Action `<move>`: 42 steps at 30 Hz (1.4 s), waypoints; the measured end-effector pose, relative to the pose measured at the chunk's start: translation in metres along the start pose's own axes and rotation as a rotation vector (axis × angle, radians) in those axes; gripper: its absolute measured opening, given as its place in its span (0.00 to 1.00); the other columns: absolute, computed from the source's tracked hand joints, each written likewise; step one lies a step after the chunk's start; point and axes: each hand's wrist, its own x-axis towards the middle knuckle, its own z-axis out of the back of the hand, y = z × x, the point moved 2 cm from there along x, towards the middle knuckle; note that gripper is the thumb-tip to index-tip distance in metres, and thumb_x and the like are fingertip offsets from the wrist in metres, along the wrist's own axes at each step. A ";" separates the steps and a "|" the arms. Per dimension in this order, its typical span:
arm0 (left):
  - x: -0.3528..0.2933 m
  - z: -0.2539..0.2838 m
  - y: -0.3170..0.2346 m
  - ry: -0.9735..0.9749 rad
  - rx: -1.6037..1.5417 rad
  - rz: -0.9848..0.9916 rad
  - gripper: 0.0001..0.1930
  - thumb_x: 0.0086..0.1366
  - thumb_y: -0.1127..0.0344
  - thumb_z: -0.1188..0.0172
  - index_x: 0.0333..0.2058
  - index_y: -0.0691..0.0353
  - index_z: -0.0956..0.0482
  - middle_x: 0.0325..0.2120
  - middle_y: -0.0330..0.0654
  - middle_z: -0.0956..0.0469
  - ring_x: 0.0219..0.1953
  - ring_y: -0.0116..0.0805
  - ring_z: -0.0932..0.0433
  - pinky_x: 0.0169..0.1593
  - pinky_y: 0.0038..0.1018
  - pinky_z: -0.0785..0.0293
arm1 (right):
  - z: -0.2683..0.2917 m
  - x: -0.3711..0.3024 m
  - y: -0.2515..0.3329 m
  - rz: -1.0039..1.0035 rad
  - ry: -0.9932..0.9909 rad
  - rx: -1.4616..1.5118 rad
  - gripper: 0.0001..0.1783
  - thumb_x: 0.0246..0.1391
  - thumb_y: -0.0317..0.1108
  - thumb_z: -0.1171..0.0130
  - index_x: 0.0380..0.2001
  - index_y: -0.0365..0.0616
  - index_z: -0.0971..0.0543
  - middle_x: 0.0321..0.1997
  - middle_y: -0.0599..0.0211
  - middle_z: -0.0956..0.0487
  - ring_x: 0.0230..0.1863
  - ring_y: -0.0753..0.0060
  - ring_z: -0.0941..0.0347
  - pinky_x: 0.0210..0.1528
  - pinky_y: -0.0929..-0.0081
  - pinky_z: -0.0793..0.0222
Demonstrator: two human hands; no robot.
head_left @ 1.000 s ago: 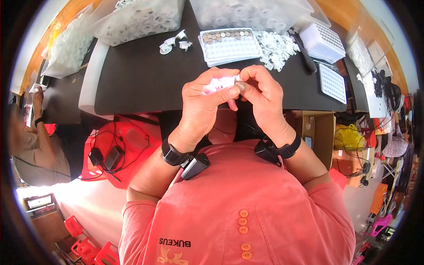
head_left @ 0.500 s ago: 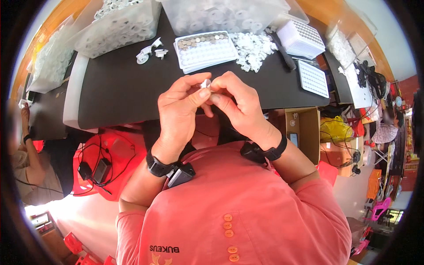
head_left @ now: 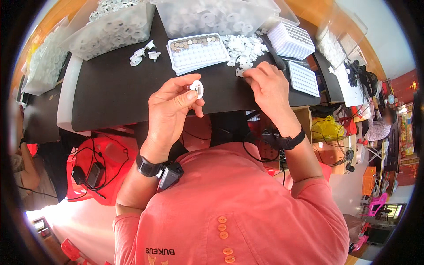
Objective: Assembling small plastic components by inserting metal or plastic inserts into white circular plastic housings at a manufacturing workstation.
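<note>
My left hand (head_left: 170, 104) pinches a round white plastic part (head_left: 198, 89) between thumb and fingers, held up over the dark table's near edge. The part's slotted side shows; its inner details are too small to make out. My right hand (head_left: 268, 86) reaches over the table with its fingers bent together. Its fingertips meet a small white plastic piece (head_left: 240, 72) at the near edge of a pile of similar pieces (head_left: 247, 49). Just left of the pile lies a white tray (head_left: 198, 58), its far rows filled with small round metal discs.
Three white round fittings (head_left: 154, 55) lie left of the tray. Translucent bins (head_left: 112, 42) of white parts line the back. A stack of white trays (head_left: 291, 40), a single tray (head_left: 303, 78) and a black-handled tool (head_left: 274, 53) are at right. A co-worker's arm (head_left: 28, 163) shows far left.
My hands have parted. The right hand has moved right and forward to the white pieces. My left hand keeps the round part, now turned with its disc side showing.
</note>
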 end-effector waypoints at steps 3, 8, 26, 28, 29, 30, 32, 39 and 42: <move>0.001 -0.001 -0.001 -0.001 -0.019 0.006 0.16 0.66 0.76 0.39 0.52 0.72 0.22 0.37 0.45 0.20 0.34 0.34 0.20 0.33 0.28 0.22 | -0.001 -0.001 0.000 -0.058 -0.067 0.022 0.10 0.46 0.28 0.37 0.33 0.56 0.18 0.35 0.69 0.28 0.41 0.58 0.27 0.41 0.60 0.32; 0.000 0.001 -0.001 0.008 0.000 -0.001 0.16 0.66 0.76 0.39 0.52 0.72 0.22 0.37 0.46 0.20 0.34 0.34 0.20 0.33 0.28 0.22 | -0.001 -0.005 0.011 0.039 -0.100 0.026 0.10 0.44 0.25 0.37 0.32 0.52 0.19 0.34 0.69 0.27 0.39 0.58 0.27 0.40 0.61 0.33; 0.007 0.009 0.000 0.066 -0.037 0.074 0.19 0.70 0.66 0.42 0.55 0.71 0.24 0.39 0.49 0.20 0.36 0.37 0.20 0.33 0.30 0.25 | -0.007 0.004 0.015 0.059 -0.001 -0.170 0.05 0.45 0.28 0.40 0.29 0.47 0.23 0.34 0.65 0.26 0.36 0.57 0.27 0.39 0.61 0.34; 0.006 0.012 -0.001 0.080 -0.113 0.087 0.19 0.70 0.65 0.41 0.54 0.71 0.24 0.41 0.51 0.21 0.37 0.38 0.21 0.33 0.30 0.27 | -0.007 0.005 0.012 0.040 0.005 -0.140 0.06 0.46 0.28 0.39 0.31 0.46 0.23 0.34 0.65 0.26 0.36 0.57 0.26 0.39 0.61 0.34; 0.005 0.013 -0.002 0.076 -0.105 0.086 0.19 0.70 0.65 0.41 0.54 0.71 0.24 0.41 0.51 0.21 0.37 0.38 0.21 0.33 0.30 0.27 | -0.007 0.006 0.012 0.025 0.005 -0.062 0.07 0.47 0.29 0.38 0.31 0.46 0.24 0.34 0.65 0.25 0.37 0.56 0.26 0.39 0.59 0.33; 0.006 0.013 -0.003 0.079 -0.148 0.089 0.17 0.70 0.66 0.42 0.52 0.71 0.23 0.40 0.50 0.20 0.36 0.37 0.21 0.34 0.30 0.26 | -0.007 0.006 0.012 0.005 0.005 0.013 0.07 0.48 0.30 0.37 0.32 0.46 0.24 0.34 0.64 0.25 0.38 0.55 0.25 0.39 0.58 0.33; 0.008 0.014 -0.002 0.080 -0.181 0.093 0.15 0.70 0.68 0.42 0.51 0.71 0.23 0.39 0.50 0.20 0.35 0.37 0.20 0.34 0.31 0.26 | -0.005 0.006 0.016 -0.085 0.013 0.129 0.08 0.49 0.31 0.35 0.32 0.45 0.24 0.34 0.63 0.24 0.37 0.55 0.25 0.39 0.59 0.32; 0.010 0.016 0.001 0.126 -0.276 0.089 0.16 0.72 0.65 0.43 0.53 0.70 0.24 0.40 0.51 0.21 0.37 0.41 0.21 0.35 0.32 0.26 | 0.007 0.032 0.059 -0.338 0.085 1.018 0.08 0.57 0.30 0.35 0.33 0.38 0.23 0.30 0.68 0.21 0.33 0.77 0.26 0.38 0.78 0.31; 0.010 0.018 0.002 0.132 -0.289 0.096 0.17 0.72 0.64 0.43 0.53 0.69 0.24 0.40 0.50 0.21 0.37 0.41 0.21 0.35 0.32 0.26 | 0.009 0.043 0.075 -0.316 0.149 1.124 0.05 0.59 0.27 0.37 0.34 0.38 0.24 0.31 0.74 0.22 0.36 0.84 0.27 0.42 0.82 0.31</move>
